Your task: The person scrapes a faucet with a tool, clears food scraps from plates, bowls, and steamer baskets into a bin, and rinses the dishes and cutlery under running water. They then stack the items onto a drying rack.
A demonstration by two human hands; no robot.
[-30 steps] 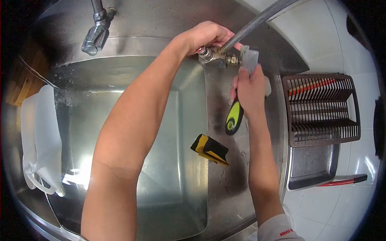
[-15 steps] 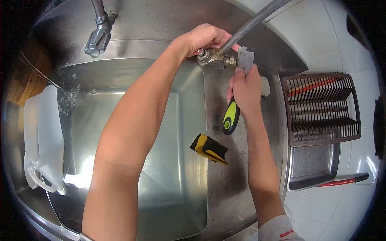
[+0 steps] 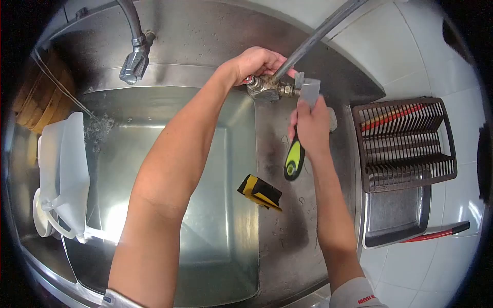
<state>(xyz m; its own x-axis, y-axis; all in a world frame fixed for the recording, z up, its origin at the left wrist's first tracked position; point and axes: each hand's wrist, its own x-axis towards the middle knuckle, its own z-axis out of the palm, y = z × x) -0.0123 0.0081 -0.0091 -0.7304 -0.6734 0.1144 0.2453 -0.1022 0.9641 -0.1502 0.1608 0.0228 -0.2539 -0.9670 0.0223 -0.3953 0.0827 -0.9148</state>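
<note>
1. Lime-green-and-black handled scraper is in our right hand, fingers wrapped round it, blade up beside the tap valve, over the steel ledge.
2. Not much has changed at the valve: both hands are still there, scraper still blade-up, so we read it as the same close work carrying on. Our view has swung a bit, showing more of the wooden tub, and the splash in the basin stands out more.
3. Our left hand is curled behind the valve, partly blocked by the grey pipe. Can't tell if it's pinching anything.
4. Pale scrap by the blade: too small to identify. Blade contact's unclear too.
</note>
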